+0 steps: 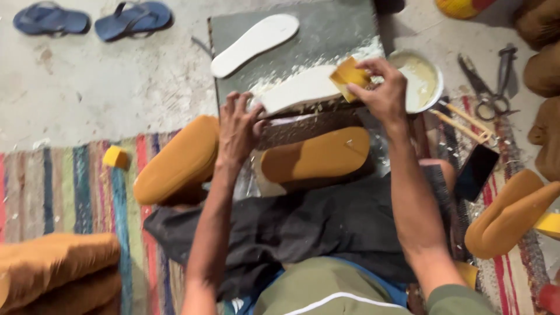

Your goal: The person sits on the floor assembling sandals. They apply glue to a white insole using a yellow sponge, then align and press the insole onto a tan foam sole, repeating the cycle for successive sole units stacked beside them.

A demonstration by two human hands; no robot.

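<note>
Lap: dark cloth [326, 227] spread over the person's knees at 6 o'clock, both forearms reaching across it.
Tan soles: one orange-tan sole [318, 156] lies just past the cloth at centre; another [178, 160] sits at 9 o'clock on the striped rug [76, 186].
Left hand [238, 129]: fingers spread, pressing down on the near end of the white insole [297, 90].
White insole: lies on the grey slab [332, 29] at 12 o'clock, white crumbs around it.
Right hand [382, 93]: fingers clamped on a yellow sponge [349, 77], which touches the insole's far end.
Bowl [423, 79]: white paste inside, just right of the right hand.
Second insole [254, 44]: farther up the slab.
Scissors [493, 87]: 2 o'clock.
Blue sandals [93, 20]: 10 o'clock, farthest.
</note>
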